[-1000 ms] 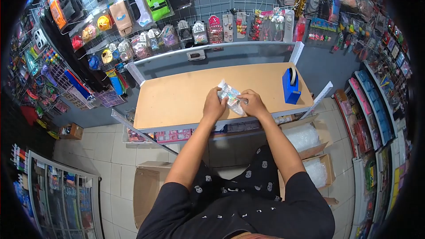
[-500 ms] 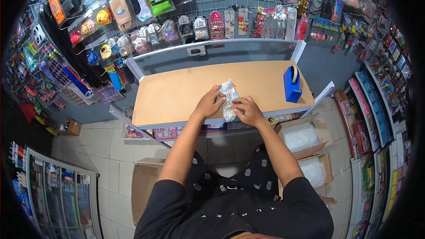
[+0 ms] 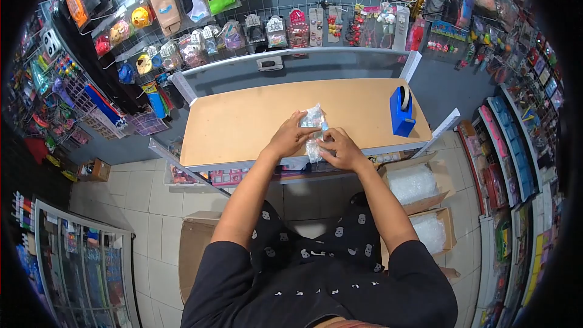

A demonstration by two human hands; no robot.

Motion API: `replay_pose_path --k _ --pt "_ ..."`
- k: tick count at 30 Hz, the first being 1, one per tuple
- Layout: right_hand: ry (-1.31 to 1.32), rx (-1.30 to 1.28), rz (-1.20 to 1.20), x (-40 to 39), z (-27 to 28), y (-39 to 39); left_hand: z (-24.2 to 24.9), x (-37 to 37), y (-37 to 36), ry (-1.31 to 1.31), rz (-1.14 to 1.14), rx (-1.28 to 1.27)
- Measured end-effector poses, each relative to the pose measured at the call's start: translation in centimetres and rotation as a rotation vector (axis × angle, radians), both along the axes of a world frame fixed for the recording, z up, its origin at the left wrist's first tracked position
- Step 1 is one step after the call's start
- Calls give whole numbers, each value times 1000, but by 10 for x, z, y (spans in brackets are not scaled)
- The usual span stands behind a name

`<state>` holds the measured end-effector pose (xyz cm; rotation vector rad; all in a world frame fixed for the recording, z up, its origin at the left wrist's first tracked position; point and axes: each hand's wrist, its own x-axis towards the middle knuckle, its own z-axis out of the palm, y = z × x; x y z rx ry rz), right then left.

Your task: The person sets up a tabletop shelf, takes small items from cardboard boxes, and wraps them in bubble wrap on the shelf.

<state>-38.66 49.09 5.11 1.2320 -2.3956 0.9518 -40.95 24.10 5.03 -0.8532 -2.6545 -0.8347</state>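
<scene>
A small bundle in clear bubble wrap (image 3: 314, 115) stands out over the front part of the wooden tabletop (image 3: 243, 121). Bits of blue and other colours show through the wrap, but what is inside I cannot make out. My left hand (image 3: 290, 138) grips the bundle from the left, its fingers laid across the middle. On the other side my right hand (image 3: 342, 149) pinches the bundle's right edge with thumb and fingertips. Some of the fingertips are hidden in the folds. A blue tape dispenser (image 3: 401, 115) with a roll of tape stands at the table's right end.
Open cardboard boxes with bubble wrap (image 3: 413, 183) sit on the floor at the right. Another cardboard box (image 3: 197, 249) is by my left side. Packaged goods hang on a wire grid wall (image 3: 291, 0) behind the table. A glass display case (image 3: 85, 261) stands lower left.
My left hand's fingers have stretched farther across the bundle. The right hand has shifted slightly along its edge, with the fingers more bent. The whole view has tilted a little.
</scene>
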Motion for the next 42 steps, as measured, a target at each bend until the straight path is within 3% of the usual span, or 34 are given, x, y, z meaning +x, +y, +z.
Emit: replay_pose_path --k 5,14,23,28,32,40,42 --pt "35 21 13 9 7 -1 1 1 4 -49 51 37" --pt "370 149 -105 14 -16 -14 1 1 8 -72 127 72" --pt "375 265 26 -20 -4 -13 9 4 8 -71 121 64" --pt "82 245 190 -50 8 -21 2 -2 3 -111 62 54" --pt "-52 234 290 -64 19 -23 5 -2 -1 -116 -10 -124" --pt "-429 134 234 -73 37 -31 -9 -13 -14 -277 -134 142" --pt "-487 174 218 -79 41 -33 7 -2 -13 -201 -157 -40"
